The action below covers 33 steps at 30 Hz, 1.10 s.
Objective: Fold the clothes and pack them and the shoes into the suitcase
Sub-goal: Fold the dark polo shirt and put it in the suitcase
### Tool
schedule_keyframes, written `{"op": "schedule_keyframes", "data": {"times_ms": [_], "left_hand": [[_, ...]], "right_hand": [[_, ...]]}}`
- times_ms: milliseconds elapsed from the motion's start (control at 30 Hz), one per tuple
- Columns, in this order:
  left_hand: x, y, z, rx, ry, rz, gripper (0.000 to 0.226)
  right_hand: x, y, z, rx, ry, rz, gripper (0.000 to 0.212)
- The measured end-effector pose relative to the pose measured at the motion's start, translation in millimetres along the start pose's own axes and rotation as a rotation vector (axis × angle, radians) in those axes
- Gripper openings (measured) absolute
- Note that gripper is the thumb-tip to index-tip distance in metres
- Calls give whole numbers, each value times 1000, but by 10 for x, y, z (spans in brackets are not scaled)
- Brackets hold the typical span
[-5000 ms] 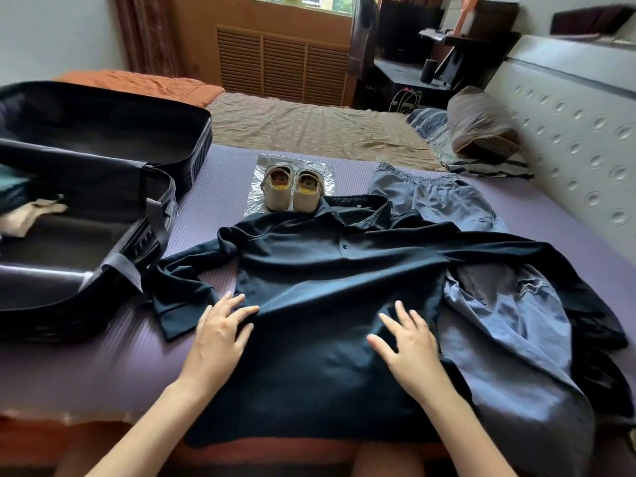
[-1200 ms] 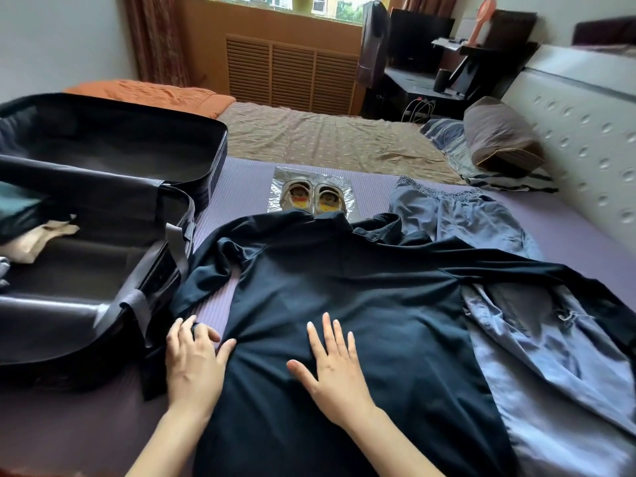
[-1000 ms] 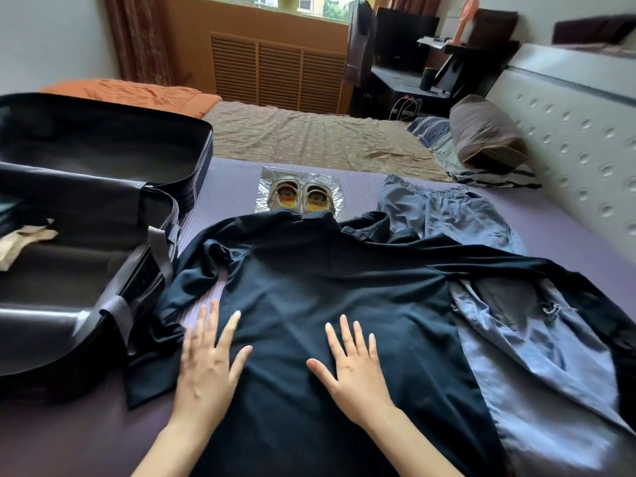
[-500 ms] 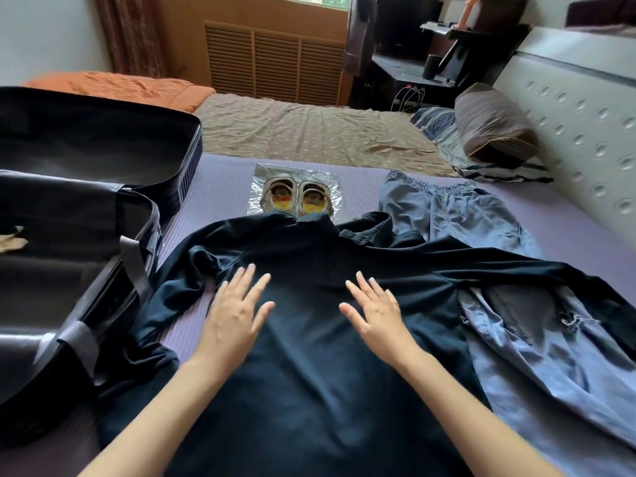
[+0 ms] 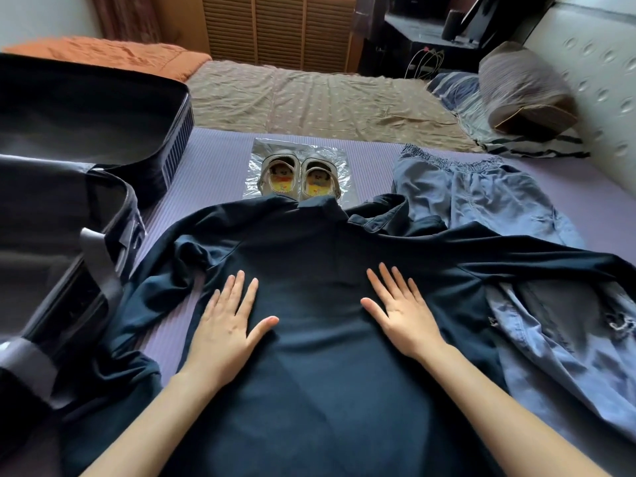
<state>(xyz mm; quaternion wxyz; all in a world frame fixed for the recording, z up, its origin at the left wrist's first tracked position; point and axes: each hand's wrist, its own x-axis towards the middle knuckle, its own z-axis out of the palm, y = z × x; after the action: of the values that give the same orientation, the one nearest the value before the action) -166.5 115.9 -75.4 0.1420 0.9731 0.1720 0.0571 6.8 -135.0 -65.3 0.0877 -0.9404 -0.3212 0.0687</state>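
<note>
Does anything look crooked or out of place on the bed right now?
Yes. The dark navy shirt is untidy: its sleeve beside the open black suitcase is bunched up, its collar overlaps the pair of small grey shoes, and its other sleeve lies across the blue jeans.

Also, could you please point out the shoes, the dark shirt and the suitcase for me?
shoes [image 5: 280,180]: head view, insole of the shoe nearer the suitcase.
dark shirt [image 5: 316,339]: head view, middle of its spread body.
suitcase [image 5: 86,125]: head view, bare lining of the far half.
</note>
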Motion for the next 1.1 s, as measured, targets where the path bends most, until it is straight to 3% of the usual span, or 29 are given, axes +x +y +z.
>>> {"op": "schedule_keyframes", "data": {"times_ms": [100,233,333,467,633,967,1100], "left_hand": [[157,5,-149,-110,171,24,83],[705,-48,-418,-193,330,68,38],[1184,2,-590,-233,292,38,40],[1641,26,-712,-233,185,-111,48],[1765,68,-720,-204,105,-143,47],[1687,212,-704,-337,-179,-147,71],[1625,271,-710,-378,-261,-175,55]], "right_hand": [[19,-30,-84,70,-2,-52,103],[271,13,-372,274,327,-44,59],[650,153,-666,370,474,45,46],[1161,398,-934,403,333,207,46],[1478,500,-1012,466,82,320,49],[1247,621,-1145,892,-77,101,18],[1137,575,-1167,978,-93,26,15]]}}
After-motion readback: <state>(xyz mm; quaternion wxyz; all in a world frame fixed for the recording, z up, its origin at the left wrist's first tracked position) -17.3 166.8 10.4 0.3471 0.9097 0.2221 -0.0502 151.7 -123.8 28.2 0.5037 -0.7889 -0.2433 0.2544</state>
